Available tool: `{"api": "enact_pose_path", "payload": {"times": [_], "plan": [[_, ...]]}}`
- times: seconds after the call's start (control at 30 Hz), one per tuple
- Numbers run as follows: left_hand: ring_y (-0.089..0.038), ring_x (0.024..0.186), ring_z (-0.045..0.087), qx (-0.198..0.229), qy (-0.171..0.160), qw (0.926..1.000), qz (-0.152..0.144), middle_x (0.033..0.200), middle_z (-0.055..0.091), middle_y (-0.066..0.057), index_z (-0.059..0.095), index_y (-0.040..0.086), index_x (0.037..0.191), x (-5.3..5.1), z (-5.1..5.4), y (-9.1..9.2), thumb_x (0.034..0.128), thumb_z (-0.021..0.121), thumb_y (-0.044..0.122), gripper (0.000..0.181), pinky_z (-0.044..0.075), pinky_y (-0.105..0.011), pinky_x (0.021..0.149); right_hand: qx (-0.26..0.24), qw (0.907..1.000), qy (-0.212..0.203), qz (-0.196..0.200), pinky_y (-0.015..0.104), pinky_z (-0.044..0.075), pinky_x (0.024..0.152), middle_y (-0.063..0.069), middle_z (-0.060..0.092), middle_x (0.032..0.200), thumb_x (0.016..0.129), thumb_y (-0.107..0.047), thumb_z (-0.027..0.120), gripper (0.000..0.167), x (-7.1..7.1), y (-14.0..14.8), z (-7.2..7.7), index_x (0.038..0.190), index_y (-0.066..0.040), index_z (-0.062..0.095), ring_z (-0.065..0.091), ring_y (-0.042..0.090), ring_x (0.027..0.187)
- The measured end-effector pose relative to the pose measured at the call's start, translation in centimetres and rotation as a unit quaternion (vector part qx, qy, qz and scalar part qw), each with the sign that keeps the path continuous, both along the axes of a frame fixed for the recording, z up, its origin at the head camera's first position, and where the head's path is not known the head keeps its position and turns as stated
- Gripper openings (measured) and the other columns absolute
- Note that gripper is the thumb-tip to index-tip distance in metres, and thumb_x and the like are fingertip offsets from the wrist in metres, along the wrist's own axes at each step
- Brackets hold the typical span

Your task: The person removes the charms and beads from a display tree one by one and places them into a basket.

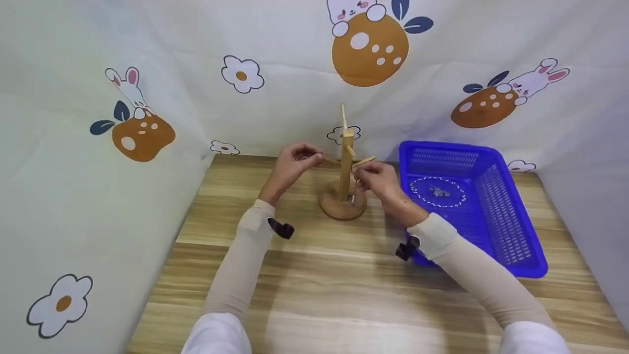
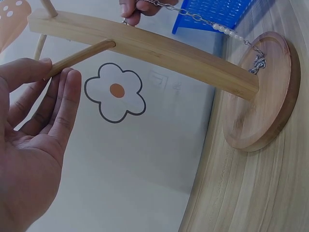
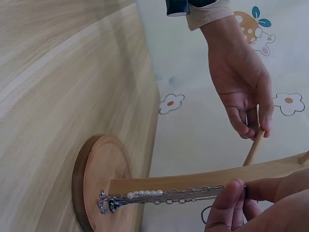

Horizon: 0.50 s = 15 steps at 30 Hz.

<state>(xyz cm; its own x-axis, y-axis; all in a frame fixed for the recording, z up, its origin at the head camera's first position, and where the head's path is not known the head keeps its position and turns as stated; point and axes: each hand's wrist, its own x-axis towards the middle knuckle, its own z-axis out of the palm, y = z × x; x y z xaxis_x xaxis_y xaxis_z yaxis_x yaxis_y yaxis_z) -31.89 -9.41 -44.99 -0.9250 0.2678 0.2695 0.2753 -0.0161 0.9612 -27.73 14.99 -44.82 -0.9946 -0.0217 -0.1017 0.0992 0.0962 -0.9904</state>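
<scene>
A wooden stand with pegs [image 1: 346, 172] rises from a round base [image 2: 285, 87]. My left hand [image 1: 295, 164] pinches the end of one peg [image 2: 84, 57] between thumb and fingers, as the left wrist view shows. On the stand's other side, my right hand [image 1: 381, 182] pinches a silver chain with white beads [image 3: 145, 193] between thumb and fingertips. The chain hangs down along the post, and its lower end lies bunched at the round base. In the right wrist view my right hand [image 3: 265, 208] is close beside the post.
A blue basket [image 1: 513, 206] stands on the table right of the stand, with a white beaded loop [image 1: 464, 196] and a small silvery piece [image 1: 437, 191] inside. Patterned cloth walls rise behind the table and at both sides.
</scene>
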Motion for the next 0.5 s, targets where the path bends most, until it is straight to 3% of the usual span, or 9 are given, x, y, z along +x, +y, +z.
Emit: {"api": "enact_pose_path", "payload": {"times": [0.13, 0.27, 0.4, 0.5], "plan": [[-0.019, 0.093, 0.074, 0.001, 0.004, 1.0, -0.003, 0.101, 0.075, -0.004, 0.075, -0.002, 0.108, -0.1, 0.1, -0.1, 0.098, 0.075, 0.003, 0.011, 0.068, -0.036, 0.091, 0.005, 0.9998, 0.018, -0.005, 0.019, 0.061, 0.059, -0.003, 0.068, 0.078, 0.1, 0.001, 0.06, 0.022, 0.0, 0.1, 0.6, 0.115, 0.014, 0.071, 0.066, 0.007, 0.064], [-0.036, 0.099, 0.074, 0.008, 0.007, 0.9999, -0.006, 0.101, 0.074, -0.004, 0.074, -0.004, 0.109, -0.2, 0.0, -0.1, 0.0987, 0.074, 0.002, 0.013, 0.067, -0.044, 0.095, 0.0, 0.9997, 0.023, -0.011, 0.017, 0.059, 0.058, -0.002, 0.069, 0.079, 0.099, 0.002, 0.06, 0.022, -0.1, 0.4, 1.1, 0.114, 0.014, 0.071, 0.064, 0.007, 0.065], [-0.053, 0.106, 0.069, 0.017, 0.0, 0.9998, -0.007, 0.1, 0.074, -0.003, 0.072, -0.006, 0.11, -0.3, -0.1, -0.1, 0.0983, 0.074, 0.001, 0.014, 0.068, -0.039, 0.092, -0.003, 0.9997, 0.018, -0.017, 0.017, 0.059, 0.06, 0.0, 0.071, 0.083, 0.1, 0.002, 0.061, 0.022, 0.0, 0.7, 1.4, 0.116, 0.013, 0.07, 0.064, 0.008, 0.068], [-0.047, 0.102, 0.073, 0.021, -0.006, 0.9997, -0.006, 0.1, 0.075, -0.003, 0.073, -0.006, 0.109, -0.3, -0.2, -0.1, 0.0981, 0.074, 0.001, 0.013, 0.068, -0.036, 0.091, -0.004, 0.9997, 0.015, -0.021, 0.017, 0.059, 0.062, 0.0, 0.071, 0.086, 0.101, 0.001, 0.061, 0.023, 0.0, 0.9, 1.5, 0.118, 0.013, 0.07, 0.064, 0.009, 0.069]]}}
